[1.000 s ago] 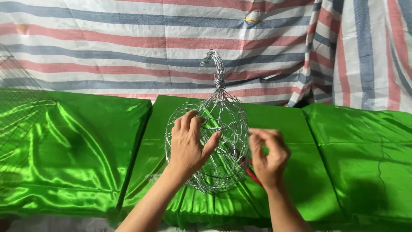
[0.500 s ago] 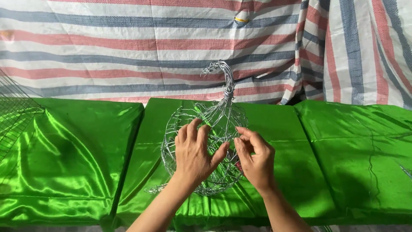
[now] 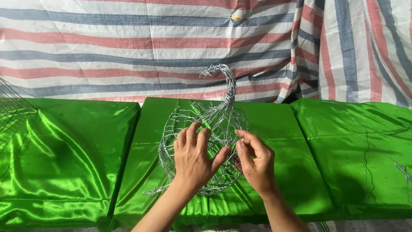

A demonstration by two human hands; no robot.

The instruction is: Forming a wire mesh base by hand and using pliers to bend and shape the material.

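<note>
We see a rounded wire frame [image 3: 205,141], shaped like a gourd with a curled wire stem rising at its top, standing upright on the middle green satin cushion [image 3: 279,129]. Our left hand [image 3: 195,157] lies spread over its front, fingers pressed onto the wires. Our right hand [image 3: 257,161] is just to the right of the frame, its fingertips drawn together, pinching at a wire on that side; the frame is hollow and holds nothing.
</note>
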